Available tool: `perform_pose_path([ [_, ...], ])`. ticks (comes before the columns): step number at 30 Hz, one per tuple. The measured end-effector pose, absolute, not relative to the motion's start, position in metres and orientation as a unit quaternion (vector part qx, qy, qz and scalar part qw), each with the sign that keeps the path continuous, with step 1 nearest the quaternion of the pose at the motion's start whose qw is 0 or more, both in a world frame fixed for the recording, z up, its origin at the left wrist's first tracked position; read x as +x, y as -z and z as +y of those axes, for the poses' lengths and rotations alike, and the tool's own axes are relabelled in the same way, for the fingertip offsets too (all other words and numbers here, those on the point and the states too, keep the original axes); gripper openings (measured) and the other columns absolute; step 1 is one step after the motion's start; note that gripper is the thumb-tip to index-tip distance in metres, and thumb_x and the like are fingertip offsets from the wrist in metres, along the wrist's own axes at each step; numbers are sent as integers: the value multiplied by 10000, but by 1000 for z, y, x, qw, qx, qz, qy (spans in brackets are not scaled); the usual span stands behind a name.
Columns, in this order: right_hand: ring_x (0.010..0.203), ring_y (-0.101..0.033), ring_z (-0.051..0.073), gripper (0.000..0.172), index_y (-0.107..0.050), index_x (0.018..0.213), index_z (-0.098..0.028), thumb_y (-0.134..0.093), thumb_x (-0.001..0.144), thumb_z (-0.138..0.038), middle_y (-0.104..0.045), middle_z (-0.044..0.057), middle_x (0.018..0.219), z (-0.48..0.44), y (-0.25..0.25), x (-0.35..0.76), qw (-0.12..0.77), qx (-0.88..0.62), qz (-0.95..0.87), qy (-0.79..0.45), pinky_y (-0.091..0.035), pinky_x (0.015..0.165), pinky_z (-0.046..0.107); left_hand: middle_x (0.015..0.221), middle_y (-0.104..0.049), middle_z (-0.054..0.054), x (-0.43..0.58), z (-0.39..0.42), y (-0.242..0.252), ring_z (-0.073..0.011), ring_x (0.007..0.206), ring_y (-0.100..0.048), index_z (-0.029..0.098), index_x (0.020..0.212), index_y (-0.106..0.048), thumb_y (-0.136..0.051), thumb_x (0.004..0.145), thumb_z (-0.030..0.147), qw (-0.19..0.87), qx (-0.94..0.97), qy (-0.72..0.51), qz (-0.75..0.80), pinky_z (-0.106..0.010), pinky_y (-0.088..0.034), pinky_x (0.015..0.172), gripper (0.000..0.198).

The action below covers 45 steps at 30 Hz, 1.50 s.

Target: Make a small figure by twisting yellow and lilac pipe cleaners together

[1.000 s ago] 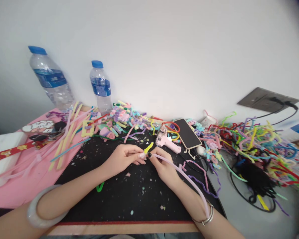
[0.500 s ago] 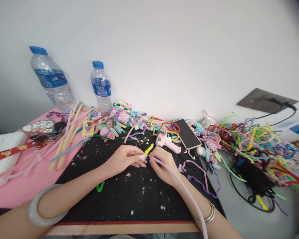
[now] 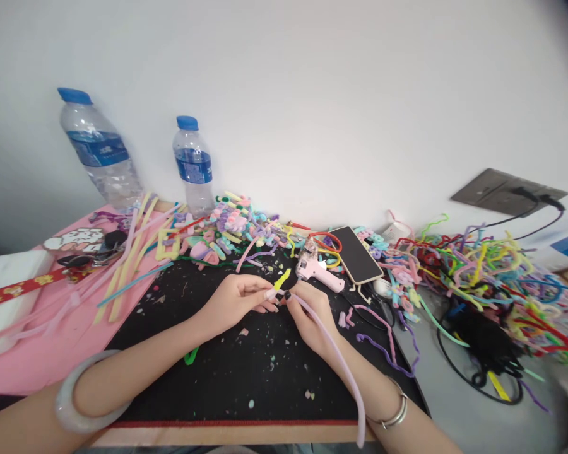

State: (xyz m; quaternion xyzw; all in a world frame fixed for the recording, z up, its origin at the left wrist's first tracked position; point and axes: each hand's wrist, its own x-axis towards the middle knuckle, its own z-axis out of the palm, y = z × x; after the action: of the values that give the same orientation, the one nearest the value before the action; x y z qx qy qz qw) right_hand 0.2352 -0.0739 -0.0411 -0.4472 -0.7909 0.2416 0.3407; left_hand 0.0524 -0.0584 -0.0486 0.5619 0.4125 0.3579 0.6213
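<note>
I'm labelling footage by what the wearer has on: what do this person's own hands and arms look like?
No sleeves or gloves show. The left forearm wears a thick, smooth, whitish bangle; the right forearm has slim silver-coloured bracelets. The left hand shows a pale thumbnail, the right hand a dark one.

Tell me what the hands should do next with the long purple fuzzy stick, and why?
Perhaps the right hand should wind the lilac strip once around the yellow piece, with the left hand steadying it: strip and yellow piece come together between the pinching hands, and the strip's long tail is loose.
</note>
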Motion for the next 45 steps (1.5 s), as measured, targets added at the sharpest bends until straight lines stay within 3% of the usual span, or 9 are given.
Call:
perform_pose_path([
  [7,635,-515,134,283,-557,647,-184,-381,865,-151,-548,9,663,-77,42,232,349,-458,-773,-265,-391,616,251,780,-723,-70,54,-60,49,-201,743,-693,114,888,-654,-606,787,296,608,566,-362,423,-281,-559,674,213],
  [12,546,-481,110,333,-545,565,-185,-375,847,-136,-495,-25,555,-82,46,227,347,-516,-688,-374,-347,520,223,789,-719,-50,54,-62,47,-176,702,-682,134,869,-670,-593,789,282,547,612,-368,437,-261,-557,663,185],
  [15,552,-477,111,338,-539,556,-185,-368,845,-143,-472,-23,550,-82,45,228,334,-519,-696,-367,-340,508,220,785,-717,-49,52,-61,47,-176,710,-682,135,867,-670,-585,794,279,538,621,-365,438,-257,-555,661,182],
  [20,615,-494,135,73,-571,827,-182,-511,790,-199,-546,11,703,-75,39,240,325,-492,-786,-183,-389,573,251,764,-718,-65,49,-55,49,-189,714,-691,116,880,-653,-599,789,297,608,574,-345,426,-271,-555,659,210],
  [25,839,-573,176,211,-567,1038,-207,-469,858,-158,-628,75,929,-68,33,253,299,-344,-876,-159,-454,745,302,768,-724,-77,46,-51,51,-184,708,-691,117,876,-656,-621,769,310,650,525,-328,440,-275,-550,668,223],
  [28,862,-587,184,214,-602,1006,-222,-445,882,-148,-655,77,948,-68,31,255,287,-301,-893,-174,-463,755,324,765,-724,-85,46,-51,51,-189,711,-692,112,868,-659,-626,762,313,654,522,-319,445,-280,-550,665,230],
  [36,709,-604,156,130,-600,762,-196,-508,853,-184,-658,45,760,-70,29,251,319,-336,-836,-295,-476,655,281,669,-713,-59,50,-54,49,-180,634,-684,115,803,-660,-617,754,306,643,578,-280,418,-271,-542,627,202],
  [45,560,-504,112,157,-556,677,-173,-512,826,-196,-563,-6,619,-73,36,248,314,-414,-776,-357,-394,532,232,684,-721,-66,50,-63,48,-180,639,-689,131,772,-654,-563,777,283,614,644,-203,408,-193,-479,491,177],
])
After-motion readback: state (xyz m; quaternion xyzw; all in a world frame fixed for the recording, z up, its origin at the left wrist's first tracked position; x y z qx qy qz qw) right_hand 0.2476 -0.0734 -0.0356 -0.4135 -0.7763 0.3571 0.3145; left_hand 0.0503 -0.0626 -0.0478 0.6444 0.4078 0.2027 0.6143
